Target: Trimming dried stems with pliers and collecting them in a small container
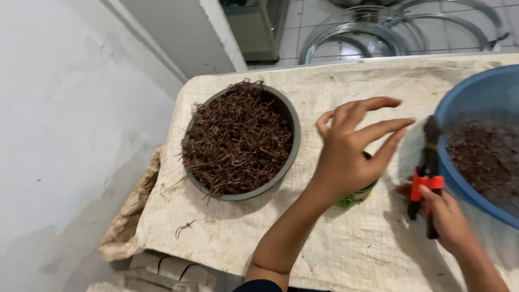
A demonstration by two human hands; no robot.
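Observation:
My left hand (351, 148) hovers over the cloth-covered table (324, 238), fingers spread, holding nothing. Just under its palm sits a small green-topped object (357, 197), mostly hidden. My right hand (446, 213) grips the handles of black pruning shears with an orange catch (427, 173), their tip pointing up beside the rim of a blue basin (459, 103). A round grey pot (286, 162) filled with dry brown root fibres (238, 140) stands to the left of my left hand.
The blue basin at the right edge holds dark soil-like material (486, 157). A loose brown fibre (184, 228) lies near the table's left front corner. A white wall is on the left. Round wire rings (367, 32) lie on the tiled floor beyond.

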